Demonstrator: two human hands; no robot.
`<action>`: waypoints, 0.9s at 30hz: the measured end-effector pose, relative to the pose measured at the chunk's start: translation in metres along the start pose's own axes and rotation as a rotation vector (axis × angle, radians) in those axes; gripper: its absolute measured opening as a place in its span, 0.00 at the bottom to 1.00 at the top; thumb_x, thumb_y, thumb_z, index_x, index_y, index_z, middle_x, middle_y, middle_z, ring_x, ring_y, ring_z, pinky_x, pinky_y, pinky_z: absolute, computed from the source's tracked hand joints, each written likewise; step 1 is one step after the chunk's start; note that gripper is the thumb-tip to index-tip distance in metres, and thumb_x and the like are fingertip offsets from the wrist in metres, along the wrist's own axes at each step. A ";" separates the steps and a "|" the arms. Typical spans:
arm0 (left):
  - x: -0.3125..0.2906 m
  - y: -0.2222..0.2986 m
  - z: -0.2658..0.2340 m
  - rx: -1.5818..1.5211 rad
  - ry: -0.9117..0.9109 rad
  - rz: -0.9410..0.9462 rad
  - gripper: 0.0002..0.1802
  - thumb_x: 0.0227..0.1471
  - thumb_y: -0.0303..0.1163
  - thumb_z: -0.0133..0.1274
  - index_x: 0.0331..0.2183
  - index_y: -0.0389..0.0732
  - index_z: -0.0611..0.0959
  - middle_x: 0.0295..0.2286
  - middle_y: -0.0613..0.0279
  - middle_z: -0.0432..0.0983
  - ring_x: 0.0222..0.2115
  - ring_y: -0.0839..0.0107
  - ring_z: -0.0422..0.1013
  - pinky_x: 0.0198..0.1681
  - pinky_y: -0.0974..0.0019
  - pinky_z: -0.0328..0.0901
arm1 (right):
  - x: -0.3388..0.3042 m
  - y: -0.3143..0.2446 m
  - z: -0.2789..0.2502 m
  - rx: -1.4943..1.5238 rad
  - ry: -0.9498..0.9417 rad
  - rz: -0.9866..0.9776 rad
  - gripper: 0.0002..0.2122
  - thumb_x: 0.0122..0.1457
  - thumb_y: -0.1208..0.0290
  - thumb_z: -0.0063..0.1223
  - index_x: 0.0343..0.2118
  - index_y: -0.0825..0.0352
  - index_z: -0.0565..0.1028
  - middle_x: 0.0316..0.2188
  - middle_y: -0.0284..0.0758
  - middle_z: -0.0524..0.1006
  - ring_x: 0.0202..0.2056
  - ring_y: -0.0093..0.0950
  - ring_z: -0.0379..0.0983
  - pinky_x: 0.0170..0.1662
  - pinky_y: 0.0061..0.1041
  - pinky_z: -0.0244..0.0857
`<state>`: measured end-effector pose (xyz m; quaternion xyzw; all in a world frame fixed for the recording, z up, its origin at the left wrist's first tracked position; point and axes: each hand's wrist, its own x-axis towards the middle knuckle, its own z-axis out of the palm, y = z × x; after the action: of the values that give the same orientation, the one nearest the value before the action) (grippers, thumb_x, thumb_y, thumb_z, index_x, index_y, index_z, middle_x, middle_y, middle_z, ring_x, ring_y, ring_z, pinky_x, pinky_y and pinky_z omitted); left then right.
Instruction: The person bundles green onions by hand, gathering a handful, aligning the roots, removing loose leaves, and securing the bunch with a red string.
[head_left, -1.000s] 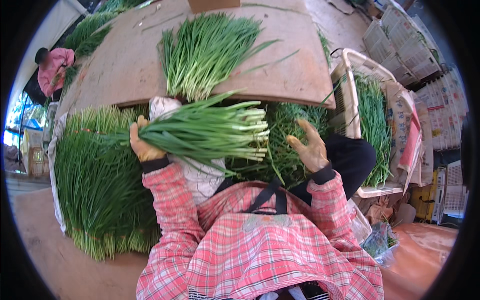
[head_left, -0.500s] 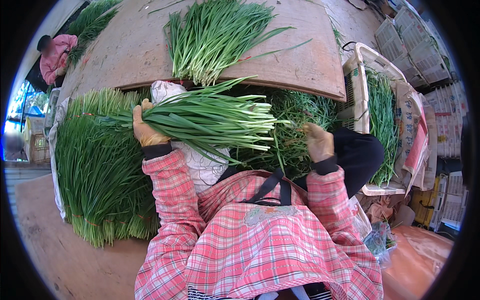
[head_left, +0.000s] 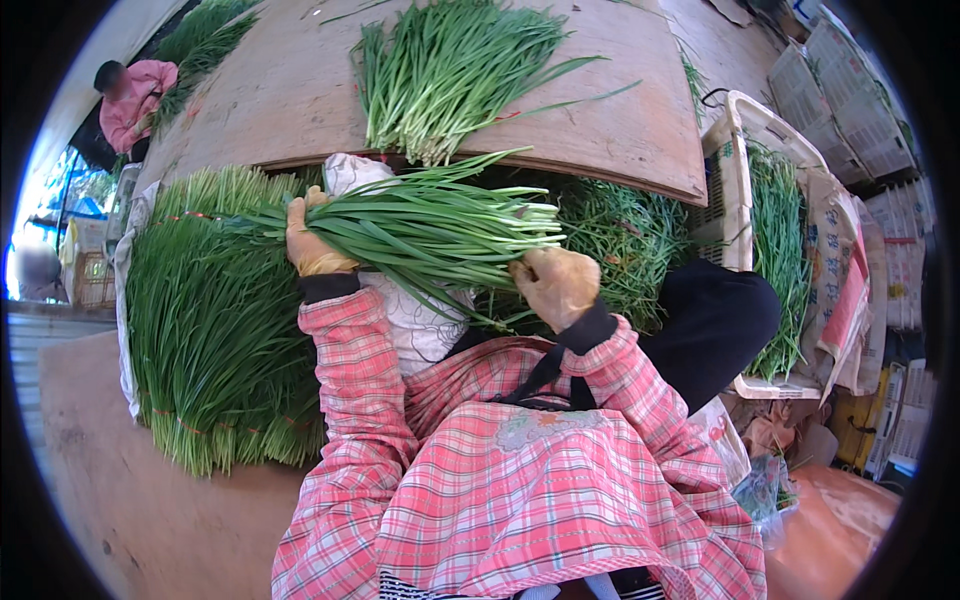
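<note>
A bunch of green garlic chives (head_left: 430, 225) lies sideways above my lap, its pale stem ends to the right. My gloved left hand (head_left: 314, 240) is closed round the leafy part at the left. At the stem ends, my gloved right hand (head_left: 562, 285) has its fingers closed on the lower stems; the fingertips are partly hidden. Below the bunch, a white wrapped bundle (head_left: 415, 325) shows between my arms. Loose chive leaves and scraps (head_left: 630, 245) are heaped behind my right hand.
Stacked chive bunches with red ties (head_left: 215, 330) stand at the left. A wooden board (head_left: 640, 120) ahead bears a loose chive pile (head_left: 455, 80). On the right is a white crate (head_left: 742, 200) with greens; more crates (head_left: 840, 90) stand beyond. A person in pink (head_left: 135, 100) sits far left.
My right hand has moved left from over the scraps to the stem ends and closed on them. My left hand still grips the bunch. The whole view has shifted slightly.
</note>
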<state>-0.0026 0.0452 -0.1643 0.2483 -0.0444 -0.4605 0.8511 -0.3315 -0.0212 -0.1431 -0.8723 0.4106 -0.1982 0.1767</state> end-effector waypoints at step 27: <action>-0.024 0.021 -0.040 0.359 -0.114 0.027 0.16 0.54 0.35 0.42 0.43 0.41 0.74 0.46 0.53 0.69 0.45 0.60 0.67 0.49 0.53 0.62 | 0.004 -0.098 -0.146 1.836 0.231 -0.992 0.07 0.54 0.69 0.50 0.30 0.69 0.74 0.26 0.39 0.73 0.28 0.35 0.69 0.31 0.29 0.65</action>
<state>0.0118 0.0887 -0.1859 0.3693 -0.1771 -0.4471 0.7952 -0.3372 0.0132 0.0289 -0.4495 -0.2865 -0.5658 0.6291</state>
